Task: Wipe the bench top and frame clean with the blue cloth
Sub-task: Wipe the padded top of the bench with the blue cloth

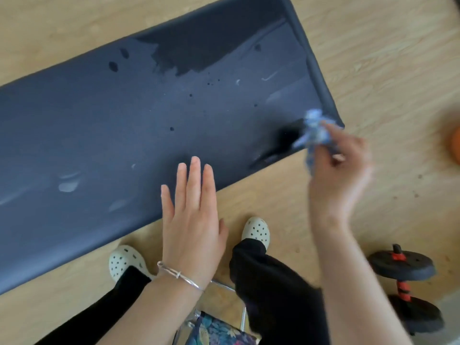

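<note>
A long dark padded bench top (124, 125) runs across the head view from lower left to upper right, with wet patches, dark drops and pale smears on it. My right hand (341, 170) grips a bunched blue cloth (315, 133) at the bench's near right corner; the hand is blurred. My left hand (191, 207), a thin bracelet on its wrist, has straight fingers whose tips lie over the bench's near edge. The frame under the bench is hidden.
A black dumbbell (408, 285) with red collars lies on the wooden floor at lower right. An orange object (454, 143) shows at the right edge. My feet in pale clogs (256, 231) stand beside the bench's near edge. A flowered bag (219, 329) sits at the bottom.
</note>
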